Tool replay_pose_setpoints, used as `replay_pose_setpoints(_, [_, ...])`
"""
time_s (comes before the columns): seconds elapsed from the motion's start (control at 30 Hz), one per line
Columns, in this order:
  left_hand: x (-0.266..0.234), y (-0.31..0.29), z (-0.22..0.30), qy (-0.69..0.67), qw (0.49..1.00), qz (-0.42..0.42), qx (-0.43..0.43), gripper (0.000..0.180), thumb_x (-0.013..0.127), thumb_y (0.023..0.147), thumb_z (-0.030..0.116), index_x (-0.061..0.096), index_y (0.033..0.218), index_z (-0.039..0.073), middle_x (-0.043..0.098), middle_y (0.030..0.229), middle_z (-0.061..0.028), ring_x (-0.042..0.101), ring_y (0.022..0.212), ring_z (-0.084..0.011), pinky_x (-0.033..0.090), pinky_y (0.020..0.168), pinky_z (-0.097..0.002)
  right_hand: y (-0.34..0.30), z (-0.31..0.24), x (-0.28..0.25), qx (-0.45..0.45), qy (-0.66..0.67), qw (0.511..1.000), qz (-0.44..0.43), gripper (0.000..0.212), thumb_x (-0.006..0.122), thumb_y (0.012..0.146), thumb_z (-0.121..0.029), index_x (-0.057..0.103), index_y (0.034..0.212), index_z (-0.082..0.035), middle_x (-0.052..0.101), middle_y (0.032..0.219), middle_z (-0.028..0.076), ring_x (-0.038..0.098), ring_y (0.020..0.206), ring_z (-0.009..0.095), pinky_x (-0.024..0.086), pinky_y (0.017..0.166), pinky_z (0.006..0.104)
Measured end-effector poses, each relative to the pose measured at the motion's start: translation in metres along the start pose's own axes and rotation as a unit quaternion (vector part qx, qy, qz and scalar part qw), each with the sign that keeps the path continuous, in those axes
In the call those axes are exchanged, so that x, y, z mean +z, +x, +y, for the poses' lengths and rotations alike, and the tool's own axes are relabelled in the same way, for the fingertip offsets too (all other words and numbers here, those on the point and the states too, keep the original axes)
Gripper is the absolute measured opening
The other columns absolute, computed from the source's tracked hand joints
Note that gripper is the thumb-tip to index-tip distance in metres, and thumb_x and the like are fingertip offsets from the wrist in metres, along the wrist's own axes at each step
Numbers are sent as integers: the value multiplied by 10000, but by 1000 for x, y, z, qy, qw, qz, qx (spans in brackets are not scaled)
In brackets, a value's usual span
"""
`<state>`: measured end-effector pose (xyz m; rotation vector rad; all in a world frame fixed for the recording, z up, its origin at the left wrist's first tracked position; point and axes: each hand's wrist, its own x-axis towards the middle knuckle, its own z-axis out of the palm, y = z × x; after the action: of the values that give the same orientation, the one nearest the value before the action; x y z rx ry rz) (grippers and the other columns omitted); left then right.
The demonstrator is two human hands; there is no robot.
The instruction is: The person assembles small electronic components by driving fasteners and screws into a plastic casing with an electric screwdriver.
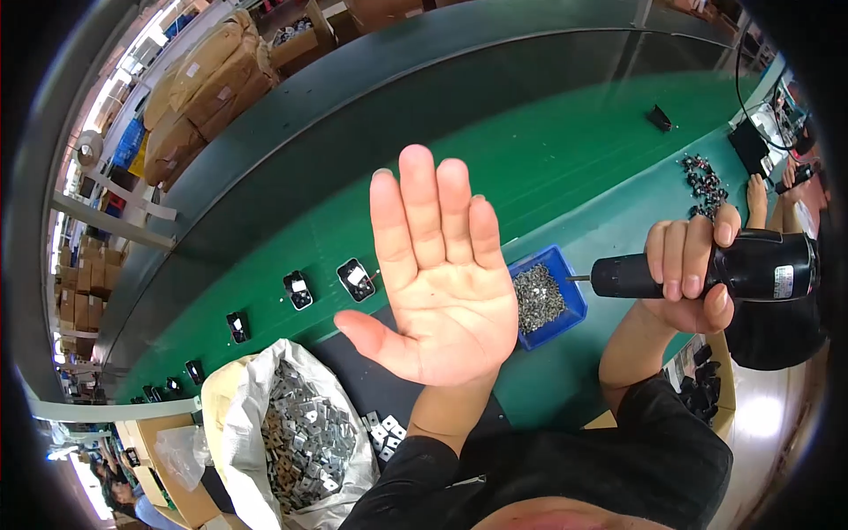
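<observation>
My left hand is raised palm up in the middle of the view, its fingers straight and thumb out to the side, holding nothing. It hides part of the bench behind it. In my right hand is a black electric screwdriver, held sideways with its thin bit pointing left. Just past the bit's tip, a blue tray of small metal screws stands on the green bench, partly behind my left hand.
A white sack of metal plates stands at the lower left. Small black housings sit along the green conveyor. Dark small parts lie at the right, near another person's hand. A carton holds black pieces.
</observation>
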<state>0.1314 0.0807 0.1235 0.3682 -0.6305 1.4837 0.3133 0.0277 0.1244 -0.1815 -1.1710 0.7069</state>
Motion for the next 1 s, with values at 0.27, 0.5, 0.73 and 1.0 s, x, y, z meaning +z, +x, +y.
replay_pose_setpoints(0.27, [-8, -2, -8, 46, 998, -22, -32, 761, 340, 983, 498, 46, 1506, 30, 16, 1581, -150, 69, 1463, -278, 131, 1193, -397, 2, -6, -7, 4, 4, 1000, -23, 488, 689, 807, -213, 411, 1176, -56, 551, 716, -17, 529, 584, 104, 432, 600, 248])
replay_pose_setpoints(0.5, [-10, -5, -11, 45, 997, -38, -59, 741, 332, 990, 480, 49, 1505, 29, 16, 1580, -154, 65, 1463, -281, 134, 1192, -407, 5, -6, -8, 11, -2, 998, -68, 495, 695, 802, -218, 410, 1174, -60, 554, 714, -18, 535, 579, 108, 430, 594, 251])
replay_pose_setpoints(0.73, [-7, -4, -6, 38, 997, 5, -59, 701, 342, 1003, 416, 43, 1504, 27, 56, 1575, -168, 88, 1458, -296, 174, 1181, -433, 5, -5, -9, 15, 1, 997, -79, 521, 695, 798, -211, 406, 1200, -50, 562, 722, -11, 547, 599, 124, 443, 599, 261])
replay_pose_setpoints(1.0, [67, 37, -49, -254, 825, -144, 484, 272, 636, 833, 10, 586, 1090, -64, 612, 1153, -237, 655, 945, -149, 544, 779, -161, 1, -12, -7, 53, -61, 996, -32, 483, 685, 835, -259, 413, 1209, -119, 586, 729, -54, 576, 588, 99, 455, 590, 252])
